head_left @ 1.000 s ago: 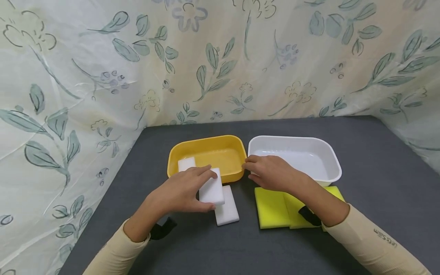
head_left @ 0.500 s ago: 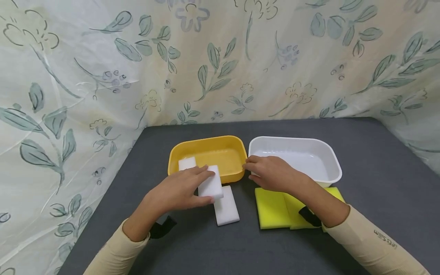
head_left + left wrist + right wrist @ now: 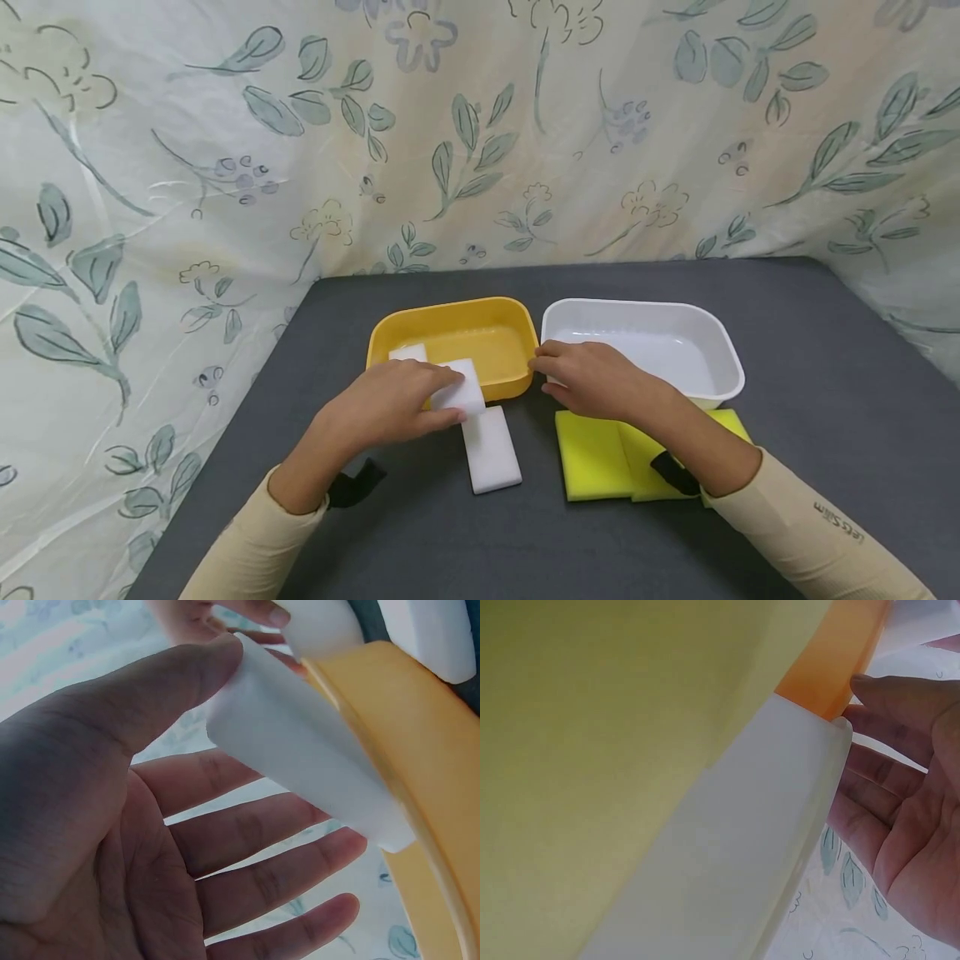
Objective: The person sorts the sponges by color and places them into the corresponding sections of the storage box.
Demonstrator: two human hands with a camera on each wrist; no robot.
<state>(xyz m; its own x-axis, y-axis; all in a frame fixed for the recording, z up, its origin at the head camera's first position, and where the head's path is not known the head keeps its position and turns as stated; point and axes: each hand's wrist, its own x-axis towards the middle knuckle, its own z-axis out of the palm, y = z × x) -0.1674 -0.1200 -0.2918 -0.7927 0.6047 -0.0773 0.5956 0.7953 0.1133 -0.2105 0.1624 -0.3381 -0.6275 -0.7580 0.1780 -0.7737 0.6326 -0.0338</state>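
Observation:
My left hand (image 3: 386, 404) holds a white sponge block (image 3: 462, 390) between thumb and fingers, tilted at the near rim of the yellow plastic tray (image 3: 495, 390). In the left wrist view the thumb presses one end of the white sponge block (image 3: 300, 757), and the fingers lie along its other side. Another white sponge (image 3: 408, 352) is inside the yellow tray, at its left. A third white sponge (image 3: 492, 454) lies on the table before the tray. My right hand (image 3: 588, 377) grips the yellow tray's right rim, where it meets the white tray (image 3: 720, 350); its fingertips are partly hidden.
Yellow sponge sheets (image 3: 596, 458) lie overlapping in front of the white tray, partly under the right forearm. The dark grey table (image 3: 450, 542) runs back to a floral curtain (image 3: 465, 167) behind and at the sides.
My left hand has lifted the white sponge and moved it away from me, toward the yellow tray, showing more of the sponge on the table. The right hand stays in place.

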